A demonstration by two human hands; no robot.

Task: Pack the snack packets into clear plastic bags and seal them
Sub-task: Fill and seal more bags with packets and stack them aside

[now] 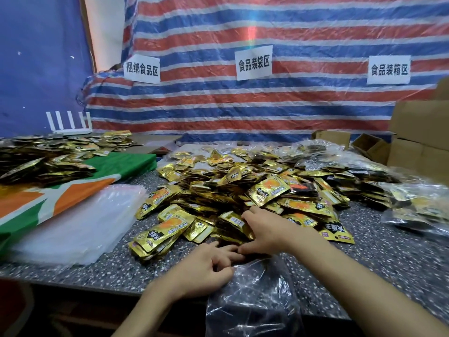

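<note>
Loading in progress. Clasping a small stack of snack packets (233,223) at the near edge of the pile (243,188), with right hand (267,231) curled around it. Pinching the clear plastic bag (252,302) mouth at the counter (364,263) edge with left hand (206,268). Next, probably: sliding the stack into the held-open mouth.

Packet heap (243,188) filling tabletop (376,259) centre; clear bag stack (77,229) crowding left; filled bags (418,207), boxes (420,132) walling right. Near-right corner lying bare, offering passage.
</note>
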